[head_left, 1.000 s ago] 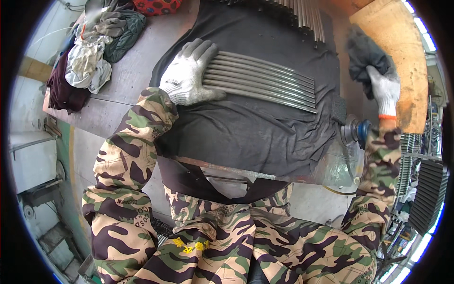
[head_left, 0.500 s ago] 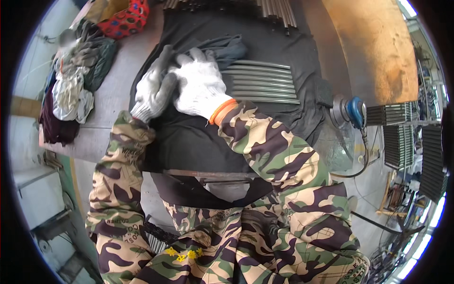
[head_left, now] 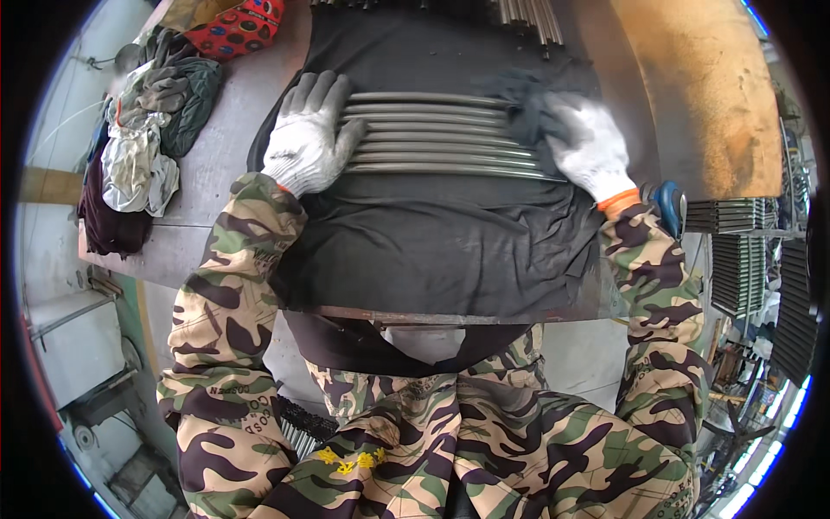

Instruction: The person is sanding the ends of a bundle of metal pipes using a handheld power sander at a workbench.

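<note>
Several shiny metal rods lie side by side on a black cloth over the table. My left hand, in a white knit glove with grey fingers, rests at their left ends. Its fingers are stretched out and it grips nothing. Toward the rods' right ends my right hand, gloved in white with an orange cuff, holds a dark blue-grey rag. The rag lies over those ends and hides part of them. Motion blurs the right fingers.
More metal rods lie at the table's far edge. Crumpled rags and gloves are piled at the left beside a red patterned cloth. A blue power sander sits beyond my right wrist. Racks of dark bars stand at the right.
My right hand has swept to the right along the rods with the rag, away from my left hand. My left hand has opened out flat at the rods' left ends, now uncovered.
</note>
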The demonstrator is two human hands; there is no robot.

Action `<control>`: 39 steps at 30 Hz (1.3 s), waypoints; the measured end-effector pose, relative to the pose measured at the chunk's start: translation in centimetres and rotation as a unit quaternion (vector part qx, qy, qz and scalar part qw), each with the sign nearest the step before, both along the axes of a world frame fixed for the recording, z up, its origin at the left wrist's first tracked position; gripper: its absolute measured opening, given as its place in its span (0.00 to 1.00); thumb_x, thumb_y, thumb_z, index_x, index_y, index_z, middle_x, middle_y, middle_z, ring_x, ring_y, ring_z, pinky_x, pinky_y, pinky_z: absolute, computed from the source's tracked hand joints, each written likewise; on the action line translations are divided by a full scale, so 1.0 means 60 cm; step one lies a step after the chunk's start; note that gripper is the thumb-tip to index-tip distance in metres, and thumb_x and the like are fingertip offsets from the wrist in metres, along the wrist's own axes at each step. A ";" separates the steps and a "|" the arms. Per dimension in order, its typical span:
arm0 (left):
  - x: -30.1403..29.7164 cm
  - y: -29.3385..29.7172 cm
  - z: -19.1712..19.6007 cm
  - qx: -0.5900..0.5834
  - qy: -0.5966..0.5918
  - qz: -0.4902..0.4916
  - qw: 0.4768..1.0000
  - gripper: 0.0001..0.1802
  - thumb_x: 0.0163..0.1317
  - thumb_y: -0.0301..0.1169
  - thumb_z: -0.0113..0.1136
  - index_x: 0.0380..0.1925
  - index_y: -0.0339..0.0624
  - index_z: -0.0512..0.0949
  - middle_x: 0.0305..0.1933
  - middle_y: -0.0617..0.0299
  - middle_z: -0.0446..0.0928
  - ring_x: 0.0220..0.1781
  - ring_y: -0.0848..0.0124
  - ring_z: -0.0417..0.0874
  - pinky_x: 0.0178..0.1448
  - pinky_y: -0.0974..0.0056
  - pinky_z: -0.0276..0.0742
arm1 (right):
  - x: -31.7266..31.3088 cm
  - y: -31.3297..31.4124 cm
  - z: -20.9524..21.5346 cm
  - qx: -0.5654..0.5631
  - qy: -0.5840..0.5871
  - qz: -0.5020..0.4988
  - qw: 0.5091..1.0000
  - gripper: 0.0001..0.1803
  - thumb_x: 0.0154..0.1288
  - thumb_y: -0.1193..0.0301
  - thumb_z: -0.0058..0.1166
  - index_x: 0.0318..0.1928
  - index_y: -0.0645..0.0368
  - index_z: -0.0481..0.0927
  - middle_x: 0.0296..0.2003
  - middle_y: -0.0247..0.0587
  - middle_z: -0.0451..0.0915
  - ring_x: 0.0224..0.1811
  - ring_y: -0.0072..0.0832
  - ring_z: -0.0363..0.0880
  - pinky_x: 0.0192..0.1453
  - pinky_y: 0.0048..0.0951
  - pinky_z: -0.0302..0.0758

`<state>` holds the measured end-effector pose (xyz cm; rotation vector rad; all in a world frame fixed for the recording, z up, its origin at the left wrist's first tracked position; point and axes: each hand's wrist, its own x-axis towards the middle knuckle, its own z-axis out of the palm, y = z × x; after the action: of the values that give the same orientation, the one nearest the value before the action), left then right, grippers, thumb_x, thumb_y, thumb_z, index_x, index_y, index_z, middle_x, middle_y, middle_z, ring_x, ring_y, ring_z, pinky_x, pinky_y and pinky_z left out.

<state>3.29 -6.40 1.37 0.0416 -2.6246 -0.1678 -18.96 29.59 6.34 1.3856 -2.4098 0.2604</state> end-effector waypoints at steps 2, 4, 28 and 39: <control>0.000 0.003 0.009 0.017 0.003 0.003 1.000 0.34 0.69 0.46 0.64 0.65 0.31 0.75 0.66 0.42 0.76 0.70 0.41 0.74 0.77 0.43 0.68 | -0.005 -0.001 0.033 -0.031 0.015 0.005 0.999 0.30 0.56 0.69 0.69 0.63 0.49 0.85 0.57 0.39 0.87 0.59 0.45 0.85 0.67 0.45 0.81; 0.001 0.009 0.017 0.058 -0.058 0.022 0.996 0.35 0.77 0.46 0.56 0.76 0.33 0.69 0.79 0.35 0.68 0.82 0.34 0.63 0.85 0.40 0.59 | 0.021 -0.015 0.046 -0.138 0.110 0.051 0.983 0.29 0.55 0.72 0.67 0.61 0.51 0.86 0.54 0.43 0.89 0.54 0.48 0.87 0.63 0.46 0.83; 0.011 0.003 -0.008 0.031 -0.039 -0.021 0.999 0.40 0.70 0.42 0.63 0.77 0.32 0.66 0.79 0.36 0.67 0.82 0.33 0.61 0.86 0.38 0.56 | 0.017 0.038 -0.018 -0.054 -0.036 -0.029 0.997 0.28 0.57 0.68 0.69 0.61 0.46 0.87 0.59 0.39 0.86 0.63 0.44 0.83 0.71 0.43 0.77; 0.034 0.011 0.014 0.037 -0.068 -0.014 0.997 0.38 0.75 0.40 0.58 0.80 0.34 0.63 0.82 0.36 0.63 0.85 0.33 0.58 0.87 0.39 0.56 | -0.069 0.035 0.011 -0.079 0.038 -0.076 0.993 0.26 0.58 0.67 0.72 0.60 0.45 0.89 0.57 0.39 0.90 0.62 0.43 0.86 0.70 0.41 0.80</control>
<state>5.31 -5.76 2.19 0.0444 -2.7549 -0.2806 -23.11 31.72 7.00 1.1168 -2.3616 0.3444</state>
